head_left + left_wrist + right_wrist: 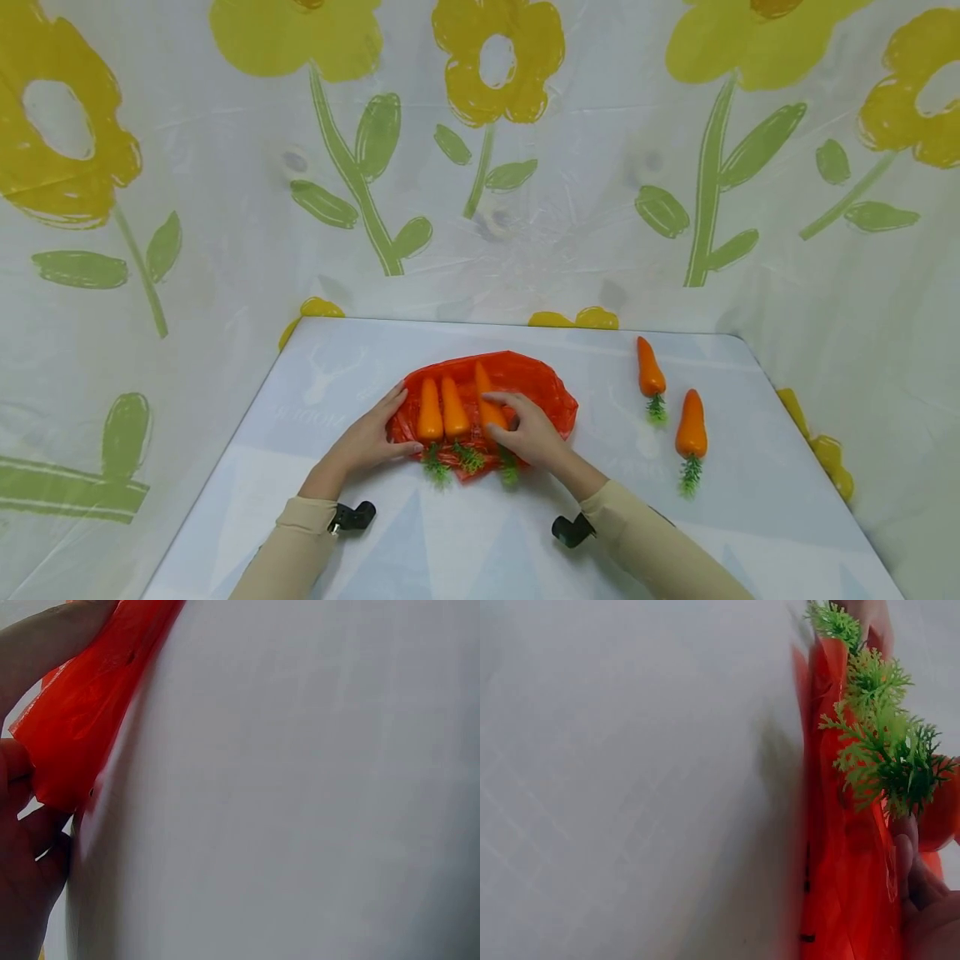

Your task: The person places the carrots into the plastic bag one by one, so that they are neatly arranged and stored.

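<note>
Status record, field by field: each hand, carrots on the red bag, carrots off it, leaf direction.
Left hand: grips the left edge of the red bag
Right hand: holds the rightmost carrot on the bag
Other carrots on bag: left carrot, middle carrot, side by side
Off bag: farther carrot, nearer carrot, both right of it on the table
Leaf direction: toward the person, all five

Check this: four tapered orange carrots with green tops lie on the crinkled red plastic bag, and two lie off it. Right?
Not four: the head view shows three carrots on the bag. The two other carrots do lie off it.
</note>
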The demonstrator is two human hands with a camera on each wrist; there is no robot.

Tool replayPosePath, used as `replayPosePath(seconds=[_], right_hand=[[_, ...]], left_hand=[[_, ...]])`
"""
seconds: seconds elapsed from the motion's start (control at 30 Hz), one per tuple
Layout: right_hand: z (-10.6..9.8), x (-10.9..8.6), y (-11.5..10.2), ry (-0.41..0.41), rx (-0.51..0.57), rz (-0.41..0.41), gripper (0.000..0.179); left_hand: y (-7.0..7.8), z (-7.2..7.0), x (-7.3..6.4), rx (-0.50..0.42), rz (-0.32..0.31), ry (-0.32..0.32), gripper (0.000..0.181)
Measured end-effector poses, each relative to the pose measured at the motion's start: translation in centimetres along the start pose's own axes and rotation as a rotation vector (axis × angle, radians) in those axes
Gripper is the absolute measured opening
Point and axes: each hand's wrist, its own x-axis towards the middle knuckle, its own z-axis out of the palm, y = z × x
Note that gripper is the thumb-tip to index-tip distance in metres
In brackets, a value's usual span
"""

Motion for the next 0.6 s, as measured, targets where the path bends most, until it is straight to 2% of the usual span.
replayPosePath(seconds=[0.4,0.6], right_hand=[[0.5,1.0,0.3,-0.008,-0.017,-0.02,0.047],[0.9,1.4,0.4,-0.021,-0.007,-0.004,0.048]], left_hand=[[0.1,0.0,-0.1,0.002,0.028,0.02,0.108],[0.1,-0.1,-0.1,-0.008,0.027,0.018,0.108]])
